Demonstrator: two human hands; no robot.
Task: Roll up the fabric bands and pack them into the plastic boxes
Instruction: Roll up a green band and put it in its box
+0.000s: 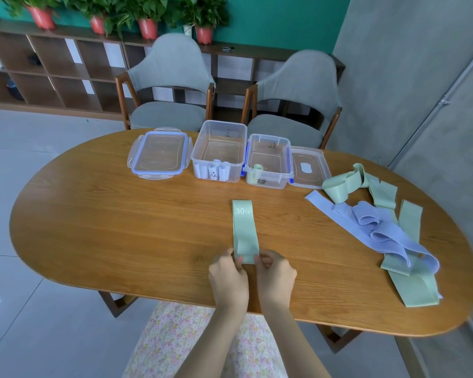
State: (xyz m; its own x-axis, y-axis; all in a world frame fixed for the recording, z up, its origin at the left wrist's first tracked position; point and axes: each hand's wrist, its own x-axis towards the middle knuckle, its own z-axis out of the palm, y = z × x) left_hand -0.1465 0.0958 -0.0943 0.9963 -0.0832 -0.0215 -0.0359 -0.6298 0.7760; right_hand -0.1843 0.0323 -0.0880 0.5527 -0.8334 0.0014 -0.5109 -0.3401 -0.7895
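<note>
Both hands, left hand (pixel 228 271) and right hand (pixel 275 268), pinch the near end of a green band (pixel 245 230) lying lengthwise away from them, apparently starting its roll.

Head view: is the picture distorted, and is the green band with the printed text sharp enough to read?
Head view: wide-angle bend curves the table edge and the right wall; light is soft and even, shadows weak; the green band is sharp, "30 LB" readable; both hands are slightly soft.
</note>
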